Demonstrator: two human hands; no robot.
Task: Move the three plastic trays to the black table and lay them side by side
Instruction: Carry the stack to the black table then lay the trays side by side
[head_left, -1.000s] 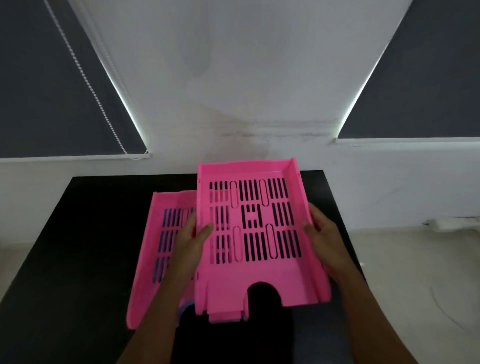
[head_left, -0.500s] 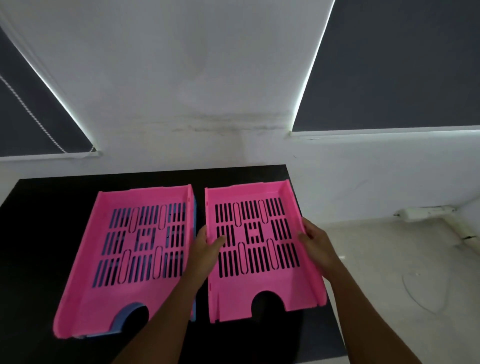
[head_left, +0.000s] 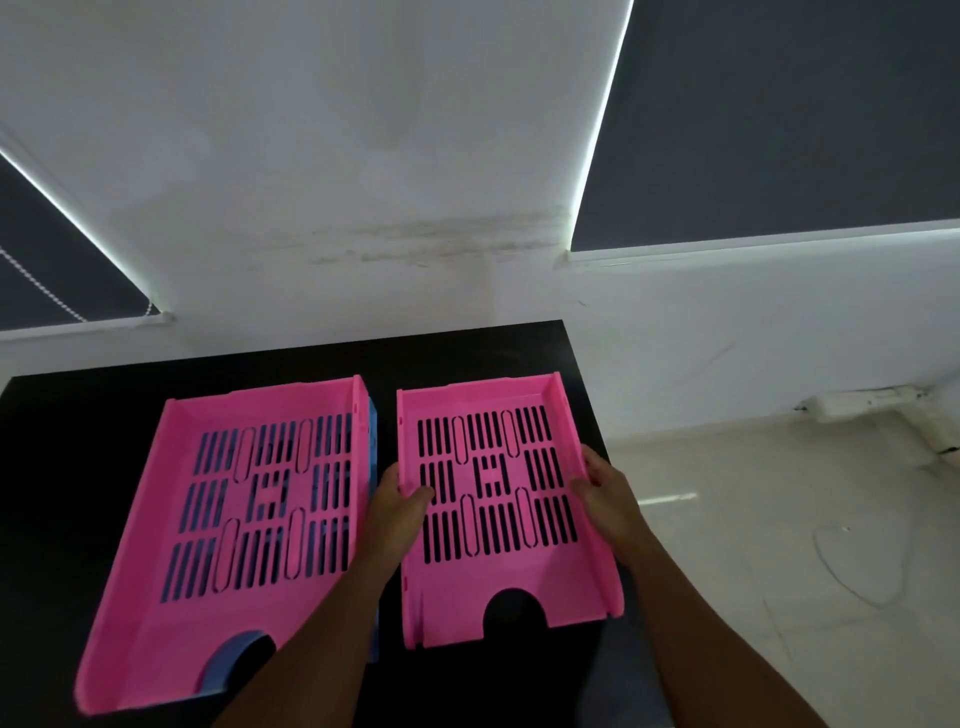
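Observation:
A pink slotted tray (head_left: 498, 592) lies on the right part of the black table (head_left: 78, 467). My left hand (head_left: 400, 499) grips its left wall and my right hand (head_left: 608, 493) grips its right wall. To its left a second pink tray (head_left: 156, 613) sits stacked on a blue tray (head_left: 372, 447), of which only the right edge and a front corner show. A narrow gap separates the two pink trays.
The table's right edge runs close to the right tray, with pale floor tiles (head_left: 779, 519) beyond. A white wall and dark window blinds (head_left: 779, 114) stand behind the table. A thin cable (head_left: 852, 587) lies on the floor.
One second ago I held the right tray above the stack; it has since come down onto the table to the right of the stack. Both hands remain on its sides.

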